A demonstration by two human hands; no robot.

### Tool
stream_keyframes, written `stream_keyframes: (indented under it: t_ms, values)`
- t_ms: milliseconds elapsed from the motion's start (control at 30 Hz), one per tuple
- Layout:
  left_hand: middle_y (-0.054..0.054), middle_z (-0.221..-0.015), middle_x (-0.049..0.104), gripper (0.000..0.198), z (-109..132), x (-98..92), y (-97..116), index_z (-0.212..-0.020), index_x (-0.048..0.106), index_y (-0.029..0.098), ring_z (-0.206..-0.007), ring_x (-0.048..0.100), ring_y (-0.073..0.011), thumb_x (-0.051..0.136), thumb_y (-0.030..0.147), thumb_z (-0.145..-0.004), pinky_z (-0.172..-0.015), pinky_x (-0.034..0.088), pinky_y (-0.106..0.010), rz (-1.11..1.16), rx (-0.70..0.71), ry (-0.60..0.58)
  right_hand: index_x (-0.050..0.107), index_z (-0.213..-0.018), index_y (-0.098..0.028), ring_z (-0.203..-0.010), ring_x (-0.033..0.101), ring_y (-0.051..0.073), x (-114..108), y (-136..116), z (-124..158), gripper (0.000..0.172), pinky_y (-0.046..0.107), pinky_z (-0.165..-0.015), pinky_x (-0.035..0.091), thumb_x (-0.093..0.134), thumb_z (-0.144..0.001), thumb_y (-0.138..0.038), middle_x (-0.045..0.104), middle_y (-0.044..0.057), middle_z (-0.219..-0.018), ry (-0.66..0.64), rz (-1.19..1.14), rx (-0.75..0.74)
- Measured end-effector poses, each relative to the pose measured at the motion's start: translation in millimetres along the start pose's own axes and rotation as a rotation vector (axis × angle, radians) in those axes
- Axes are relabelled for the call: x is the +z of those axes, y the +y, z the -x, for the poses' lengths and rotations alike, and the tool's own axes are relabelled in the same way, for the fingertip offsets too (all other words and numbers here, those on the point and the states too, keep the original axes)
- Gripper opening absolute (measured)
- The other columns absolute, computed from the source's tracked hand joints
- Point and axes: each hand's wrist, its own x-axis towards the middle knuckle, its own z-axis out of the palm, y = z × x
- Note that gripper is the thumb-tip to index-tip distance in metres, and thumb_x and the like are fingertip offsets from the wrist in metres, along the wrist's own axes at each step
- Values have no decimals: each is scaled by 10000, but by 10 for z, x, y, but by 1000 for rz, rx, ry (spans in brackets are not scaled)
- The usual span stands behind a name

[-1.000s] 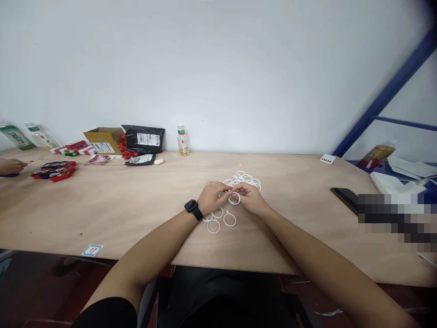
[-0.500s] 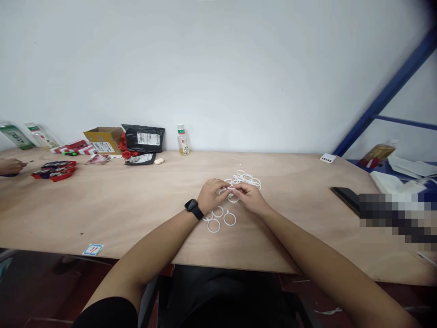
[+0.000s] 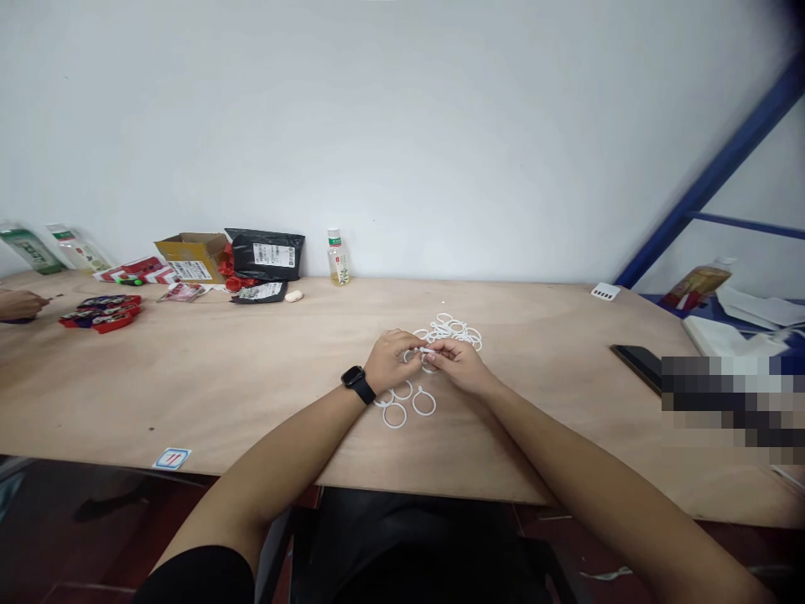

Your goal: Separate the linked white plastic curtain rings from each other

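My left hand (image 3: 391,361), with a black watch (image 3: 355,383) on its wrist, and my right hand (image 3: 459,363) meet over the wooden table (image 3: 251,377). Both pinch the same small white plastic ring (image 3: 428,358), fingers closed on it. Just behind the hands lies a pile of white rings (image 3: 456,328). Near my left wrist, three separate white rings (image 3: 402,403) lie flat on the table.
A black phone (image 3: 636,362) lies to the right. At the back left stand a small bottle (image 3: 337,257), a black parcel bag (image 3: 265,253), a cardboard box (image 3: 189,254) and red packets (image 3: 101,312). Another person's hand (image 3: 18,304) rests at the far left edge.
The ring between my fingers has been drawn up closer into both pinches; a second ago it hung lower and more open. The hands have stayed in place.
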Motion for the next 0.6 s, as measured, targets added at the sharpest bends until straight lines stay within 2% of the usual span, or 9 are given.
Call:
stream_keyframes:
  t_ms: [233,367,433,500,600]
  values:
    - [-33,-781,708,134,-20,-21,43,-791,674,183,-741,633,-158,584,121,-714,-753,509,-328,44,21,45,675,-835,-174,-626,597,142,15,-18,17,276,266,-599,491,665,-783,-445,647,20,-684,-73,80,-32]
    - [-26,-748,698,152,-32,-41,37,-747,663,185,-728,631,-151,542,96,-725,-746,510,-320,42,12,21,683,-842,-181,-646,588,144,46,-37,33,231,259,-597,468,648,-802,-406,658,21,-720,-99,184,-71]
    - [-31,-780,701,181,-41,-69,28,-808,676,185,-754,635,-152,528,98,-749,-764,511,-320,45,13,8,692,-875,-192,-685,599,155,45,-53,30,201,270,-622,472,629,-818,-374,679,30,-780,-75,258,-107]
    - [-51,-909,704,245,-51,-118,13,-963,677,184,-815,635,-157,536,125,-772,-803,512,-325,40,4,-16,699,-891,-202,-738,613,172,14,-63,13,182,291,-663,480,597,-839,-342,693,42,-838,-12,361,-153]
    - [-79,-1062,660,356,-64,-214,-34,-1117,639,177,-805,621,-149,573,183,-768,-787,520,-308,20,-23,-124,712,-915,-207,-820,621,198,-96,-37,-34,181,326,-735,483,570,-848,-296,700,67,-924,128,574,-209]
